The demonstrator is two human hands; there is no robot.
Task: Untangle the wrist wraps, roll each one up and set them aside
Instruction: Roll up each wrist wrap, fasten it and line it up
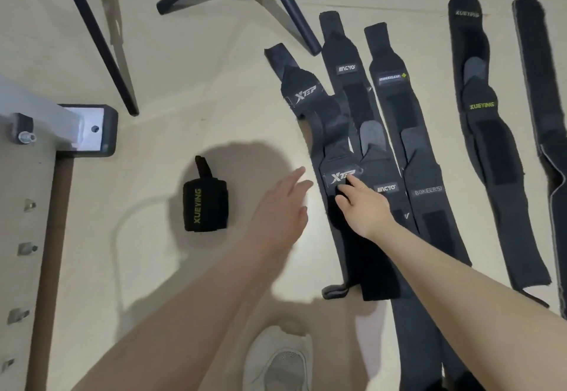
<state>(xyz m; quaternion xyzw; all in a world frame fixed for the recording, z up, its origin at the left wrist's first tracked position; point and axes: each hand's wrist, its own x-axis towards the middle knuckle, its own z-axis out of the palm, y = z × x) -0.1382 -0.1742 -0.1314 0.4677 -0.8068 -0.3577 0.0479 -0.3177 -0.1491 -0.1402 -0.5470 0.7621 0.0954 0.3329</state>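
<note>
The right hand is laid on the XTEP wrist wrap at about 3 o'clock on the floor, forefinger extended, seemingly nothing gripped; the left hand is held open just beside it, empty. One rolled wrap is already set aside at 9 o'clock. The XTEP wrap should probably be lifted clear of its overlapping neighbours before being rolled tightly from one end.

Indoor recording setup: beige floor, black tripod legs, metal frame.
</note>
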